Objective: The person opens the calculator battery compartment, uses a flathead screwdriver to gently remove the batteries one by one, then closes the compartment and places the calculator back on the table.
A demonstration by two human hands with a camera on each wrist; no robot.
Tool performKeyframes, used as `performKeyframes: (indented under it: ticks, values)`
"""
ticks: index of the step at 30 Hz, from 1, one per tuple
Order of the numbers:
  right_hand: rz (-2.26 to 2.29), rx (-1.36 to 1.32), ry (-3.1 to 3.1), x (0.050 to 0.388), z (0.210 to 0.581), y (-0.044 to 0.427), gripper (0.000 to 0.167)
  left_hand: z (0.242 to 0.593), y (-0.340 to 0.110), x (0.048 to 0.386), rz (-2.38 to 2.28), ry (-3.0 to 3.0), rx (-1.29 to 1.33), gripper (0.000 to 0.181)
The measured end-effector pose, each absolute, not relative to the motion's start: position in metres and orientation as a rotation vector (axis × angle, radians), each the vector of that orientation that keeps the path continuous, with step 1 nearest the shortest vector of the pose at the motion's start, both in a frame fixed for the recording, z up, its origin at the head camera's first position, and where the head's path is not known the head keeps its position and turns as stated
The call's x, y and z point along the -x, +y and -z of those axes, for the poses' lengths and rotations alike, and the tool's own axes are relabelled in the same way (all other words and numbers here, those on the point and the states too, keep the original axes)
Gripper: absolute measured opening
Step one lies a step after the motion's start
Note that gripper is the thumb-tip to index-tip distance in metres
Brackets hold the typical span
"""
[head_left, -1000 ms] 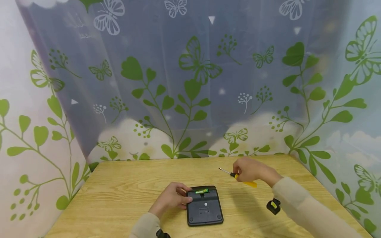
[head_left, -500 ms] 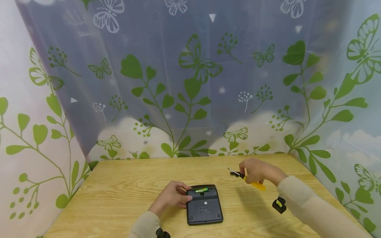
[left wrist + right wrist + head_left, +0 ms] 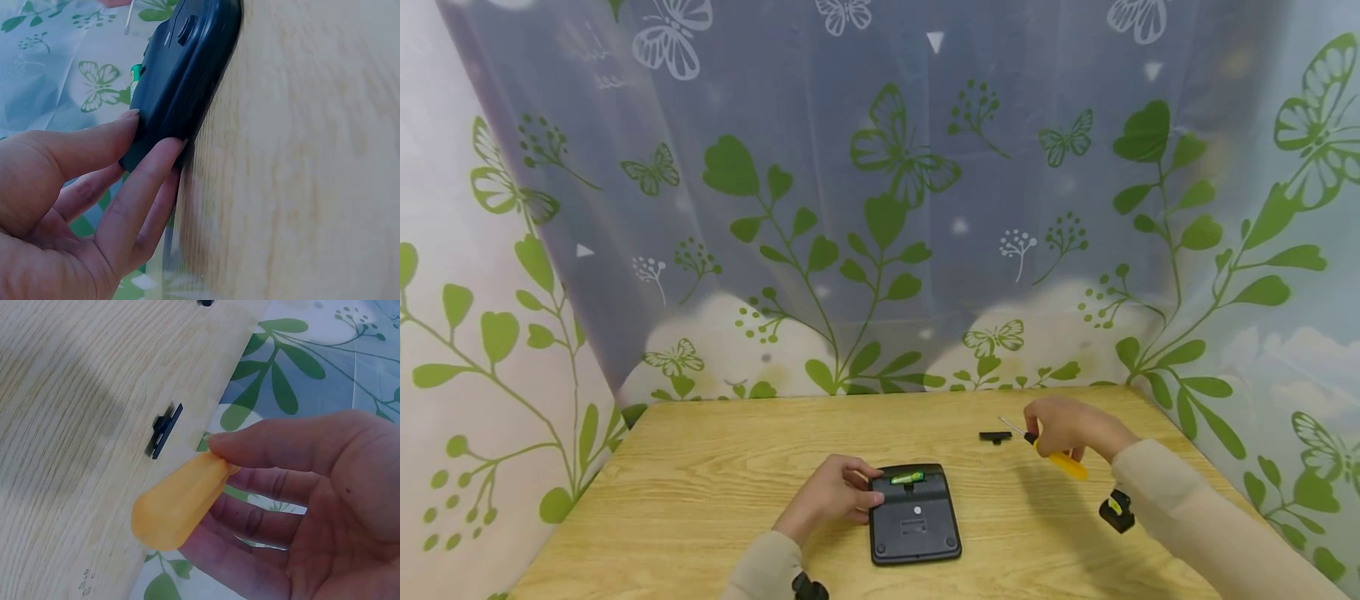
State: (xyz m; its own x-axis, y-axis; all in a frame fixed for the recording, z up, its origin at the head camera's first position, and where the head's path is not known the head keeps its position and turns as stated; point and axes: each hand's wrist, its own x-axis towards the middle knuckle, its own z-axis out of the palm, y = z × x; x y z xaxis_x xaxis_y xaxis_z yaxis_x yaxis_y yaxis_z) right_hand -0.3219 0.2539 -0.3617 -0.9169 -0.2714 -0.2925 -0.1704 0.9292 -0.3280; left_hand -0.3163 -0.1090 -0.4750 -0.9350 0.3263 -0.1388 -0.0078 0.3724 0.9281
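Note:
A black calculator [image 3: 916, 537] lies on its face, its back up and its battery slot uncovered. In that slot sits a green battery [image 3: 907, 478]. My left hand [image 3: 833, 493] grips the calculator's left edge, with the thumb on its back and the fingers along its side. To the right, my right hand [image 3: 1066, 427] holds a screwdriver by its yellow handle [image 3: 178, 503], above the table. The screwdriver's tip points to the far left, near a small black battery cover [image 3: 996, 437] on the tabletop. The cover is apart from both hands.
The wooden table [image 3: 737, 442] ends at the back against a curtain [image 3: 790, 250] printed with leaves and butterflies. More of this printed cloth hangs on the left and right. Each wrist wears a small black camera [image 3: 1116, 511].
My right hand has moved to the right with the screwdriver, away from the calculator. The black battery cover, first hidden, now shows on the table. My left hand stays on the calculator.

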Motion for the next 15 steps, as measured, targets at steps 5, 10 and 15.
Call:
performKeyframes:
  ticks: [5,10,15]
  values:
    - [0.424,0.286,2.746,0.325,0.365,0.262,0.017,0.474,-0.110,0.316,-1.575,2.338,-0.289,0.037]
    - [0.421,0.238,2.738,0.328,0.369,0.273,0.019,0.474,-0.110,0.316,-1.582,2.333,-0.295,0.037]
    - [0.416,0.208,2.737,0.331,0.372,0.281,0.019,0.474,-0.109,0.316,-1.585,2.333,-0.291,0.037]
